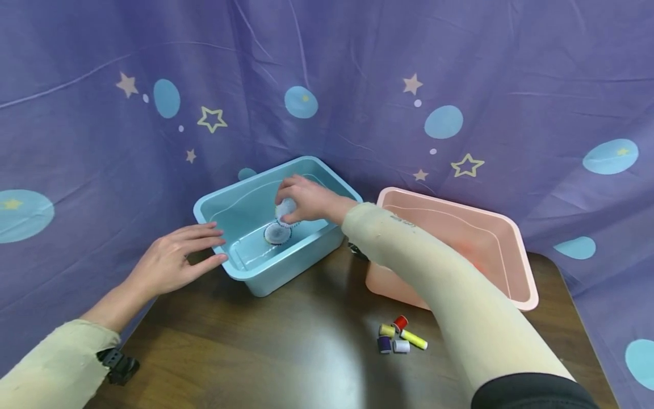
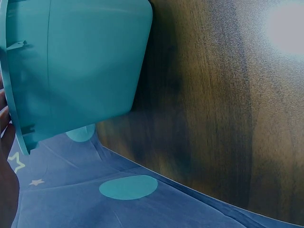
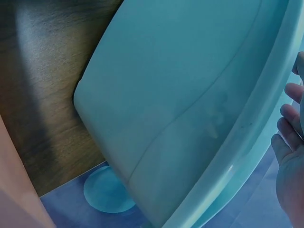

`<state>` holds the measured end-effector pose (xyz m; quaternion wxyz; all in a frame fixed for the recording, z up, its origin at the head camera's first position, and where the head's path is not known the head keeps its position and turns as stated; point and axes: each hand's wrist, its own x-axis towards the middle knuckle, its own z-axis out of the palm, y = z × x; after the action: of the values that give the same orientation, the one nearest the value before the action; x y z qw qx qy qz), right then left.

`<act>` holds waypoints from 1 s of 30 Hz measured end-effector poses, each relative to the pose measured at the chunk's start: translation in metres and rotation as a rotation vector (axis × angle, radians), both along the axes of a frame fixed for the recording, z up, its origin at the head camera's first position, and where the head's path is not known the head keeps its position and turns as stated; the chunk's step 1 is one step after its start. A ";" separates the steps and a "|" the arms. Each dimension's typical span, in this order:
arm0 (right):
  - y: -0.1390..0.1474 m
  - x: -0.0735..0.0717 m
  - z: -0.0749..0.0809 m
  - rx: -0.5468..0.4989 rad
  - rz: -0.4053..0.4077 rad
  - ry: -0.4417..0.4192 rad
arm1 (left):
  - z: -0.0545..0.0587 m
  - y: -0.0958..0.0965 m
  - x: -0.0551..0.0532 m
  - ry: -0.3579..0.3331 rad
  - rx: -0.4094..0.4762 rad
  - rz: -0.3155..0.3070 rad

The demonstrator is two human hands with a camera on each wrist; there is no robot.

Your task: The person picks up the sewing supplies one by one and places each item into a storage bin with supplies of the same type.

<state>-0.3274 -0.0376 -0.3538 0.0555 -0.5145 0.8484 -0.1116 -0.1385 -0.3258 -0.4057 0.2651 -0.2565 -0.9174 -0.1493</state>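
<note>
In the head view my right hand (image 1: 306, 199) reaches inside the light blue bin (image 1: 286, 268), its thumb and curled fingers gripping a pale round disc (image 1: 285, 209). Part of that disc is hidden by the fingers. A second round disc (image 1: 277, 233), whitish with a dark dotted rim, lies on the bin floor just below it. The right wrist view shows those fingers (image 3: 289, 116) beyond the bin's rim, with the disc out of sight. At the bin's left end, my left hand (image 1: 179, 255) has its fingers extended, fingertips right at the rim.
A pink bin (image 1: 449, 210) stands to the right, partly behind my right sleeve. Several small thread spools, among them a red spool (image 1: 400, 322) and a yellow one (image 1: 414, 339), lie on the wooden table (image 1: 286, 346). A purple patterned curtain (image 1: 357, 74) hangs behind.
</note>
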 end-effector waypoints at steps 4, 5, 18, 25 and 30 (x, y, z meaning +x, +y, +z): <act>0.003 0.001 -0.002 0.052 0.033 0.013 | 0.000 0.002 0.000 0.002 -0.003 -0.001; 0.003 0.002 -0.002 0.060 0.039 0.015 | 0.000 0.002 0.000 0.001 -0.002 -0.002; 0.013 0.009 0.010 0.068 0.094 0.043 | 0.002 0.002 0.000 0.012 0.014 -0.016; 0.027 0.017 0.028 0.067 0.103 0.060 | 0.004 0.004 -0.001 0.004 0.000 -0.018; 0.041 0.023 0.036 0.044 0.124 0.069 | 0.007 0.005 0.000 -0.017 -0.016 -0.006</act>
<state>-0.3044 0.0030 -0.3175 0.0445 -0.5684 0.8185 -0.0716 -0.1388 -0.3209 -0.3982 0.2549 -0.2603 -0.9199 -0.1449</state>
